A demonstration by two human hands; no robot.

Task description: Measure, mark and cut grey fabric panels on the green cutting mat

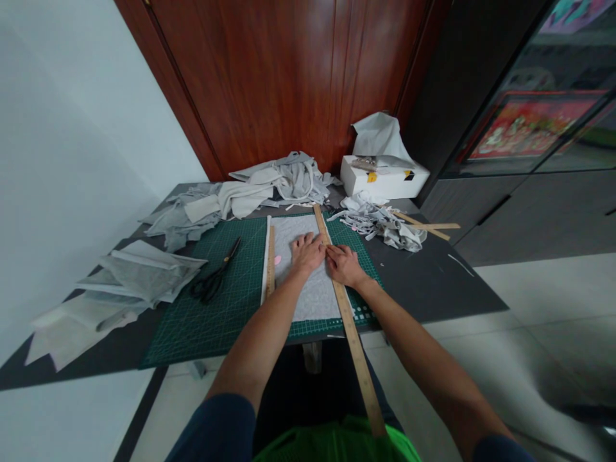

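A piece of light grey fabric [314,303] lies flat on the green cutting mat [212,330]. Along its right side runs a long wooden ruler [355,343], its near end jutting past the table edge toward my body. My left hand [308,252] presses down on the fabric with fingers spread, its fingertips against the ruler. Just right of it, my right hand [343,264] sits at the ruler with fingers bent and drawn together; whatever they pinch is hidden. A shorter wooden ruler [271,253] and a small pink piece [278,260], perhaps chalk, rest near the fabric's left edge.
Black-handled scissors [215,277] lie on the mat's left. Cloth pieces [139,273] cover the table's left, with a heap [289,183] behind. Scraps [368,215], crossed wooden strips [428,226] and a white box [380,179] are at right, near a cabinet [524,212].
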